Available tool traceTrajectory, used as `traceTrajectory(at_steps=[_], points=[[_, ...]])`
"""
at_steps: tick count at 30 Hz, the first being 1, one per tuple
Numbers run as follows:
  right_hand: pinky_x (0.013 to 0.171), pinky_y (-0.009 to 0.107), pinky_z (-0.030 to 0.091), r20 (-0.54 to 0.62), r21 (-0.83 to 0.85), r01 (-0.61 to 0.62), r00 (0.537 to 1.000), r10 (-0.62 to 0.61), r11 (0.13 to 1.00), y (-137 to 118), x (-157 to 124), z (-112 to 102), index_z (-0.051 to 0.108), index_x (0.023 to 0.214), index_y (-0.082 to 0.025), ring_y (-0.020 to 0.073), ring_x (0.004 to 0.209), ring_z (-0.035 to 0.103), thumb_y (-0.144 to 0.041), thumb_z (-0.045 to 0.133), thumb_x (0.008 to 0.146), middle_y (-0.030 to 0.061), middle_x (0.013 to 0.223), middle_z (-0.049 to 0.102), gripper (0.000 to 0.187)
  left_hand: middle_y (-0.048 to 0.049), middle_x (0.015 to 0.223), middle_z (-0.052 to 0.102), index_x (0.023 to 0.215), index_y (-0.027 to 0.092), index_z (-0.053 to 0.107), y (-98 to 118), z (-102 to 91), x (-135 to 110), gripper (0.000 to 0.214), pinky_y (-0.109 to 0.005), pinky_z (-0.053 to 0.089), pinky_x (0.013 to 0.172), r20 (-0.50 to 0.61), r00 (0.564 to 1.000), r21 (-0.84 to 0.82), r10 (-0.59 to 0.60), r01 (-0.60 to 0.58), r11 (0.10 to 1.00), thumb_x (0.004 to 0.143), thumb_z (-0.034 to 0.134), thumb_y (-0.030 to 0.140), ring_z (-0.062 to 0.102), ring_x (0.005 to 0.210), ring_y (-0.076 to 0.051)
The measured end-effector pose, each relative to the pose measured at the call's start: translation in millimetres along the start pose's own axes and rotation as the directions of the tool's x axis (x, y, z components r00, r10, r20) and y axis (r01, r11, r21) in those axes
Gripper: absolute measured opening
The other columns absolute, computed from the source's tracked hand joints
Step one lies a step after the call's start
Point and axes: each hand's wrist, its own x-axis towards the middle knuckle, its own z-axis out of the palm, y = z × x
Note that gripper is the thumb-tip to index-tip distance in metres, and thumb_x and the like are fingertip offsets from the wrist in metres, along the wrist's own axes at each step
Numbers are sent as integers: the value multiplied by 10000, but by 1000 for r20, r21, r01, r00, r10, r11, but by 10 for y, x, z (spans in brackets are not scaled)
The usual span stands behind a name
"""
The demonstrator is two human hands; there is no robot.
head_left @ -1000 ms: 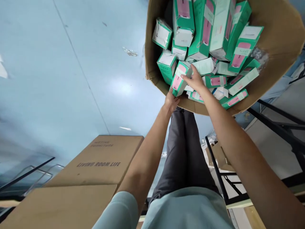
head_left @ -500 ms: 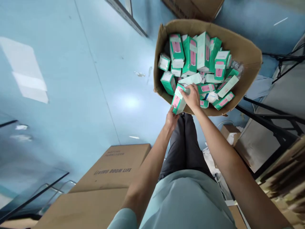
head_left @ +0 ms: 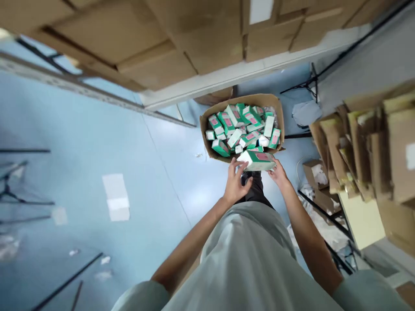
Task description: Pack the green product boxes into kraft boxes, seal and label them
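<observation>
A small green, white and pink product box is held lengthwise between my two hands, just above the near edge of a large open cardboard carton. My right hand grips its right end. At the white left end, the fingers of my left hand are curled against the box, while the thumb stands apart from it. Several similar boxes lie jumbled in the carton, some on their sides. Clear plastic wrap shows at its far right corner.
Shelving with brown cartons runs across the top. On the right are upright brown packets and a small open carton with white paper. White sheets lie on the blue floor at left; thin black metal legs stand lower left.
The box has been lifted toward me and turned from upright to sideways. My right hand has moved to its right end, my left to its left end. The view has shifted, showing shelving above.
</observation>
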Motion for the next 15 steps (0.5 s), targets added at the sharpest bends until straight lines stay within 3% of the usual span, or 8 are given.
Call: traceTrajectory(at_steps=[2,5,7,10,13,15], points=[[525,184,476,-9,196,-116,993,120,974,12,-392,-446,687,1082,-273,154,709,714,-424,739,904,-17,857,730,240,-154,1475,601,1549,265,617,328,-50,82,563,-668,368,1366,174,968,16,178,-184,983,996,709,315,392,1660,-406],[494,199,487,-8,385,-213,972,234,898,154,-986,-1121,645,1041,-252,189,711,739,-376,698,953,5,821,703,161,-147,1413,658,1489,259,676,834,-14,164,522,-633,452,1322,413,838,-76,357,-359,930,968,706,277,525,1561,-381],[473,198,471,20,490,-257,959,283,833,345,-1376,-1538,616,1037,-252,213,726,754,-355,663,970,15,809,688,132,-136,1400,678,1434,266,718,1202,86,158,486,-613,470,1315,542,717,-146,438,-433,889,948,710,266,566,1522,-362],[472,198,473,111,601,-297,950,291,742,759,-1930,-2070,581,1036,-251,239,759,776,-365,660,971,31,829,681,153,-140,1553,626,1318,261,765,1804,357,26,401,-622,410,1362,666,524,-224,531,-538,812,918,747,281,471,1624,-375],[471,198,476,183,686,-299,953,241,663,1278,-2408,-2507,571,1042,-240,232,725,773,-420,627,1011,44,833,689,192,-153,1757,481,1261,235,756,2424,764,-293,333,-634,349,1391,735,300,-353,608,-596,721,937,755,311,343,1720,-393],[454,194,461,207,740,-275,962,180,615,1666,-2681,-2785,568,1044,-236,212,657,754,-438,570,1054,36,797,694,202,-173,1751,505,1283,227,727,2810,1087,-620,330,-622,375,1375,753,133,-478,644,-563,675,970,737,334,358,1722,-386]])
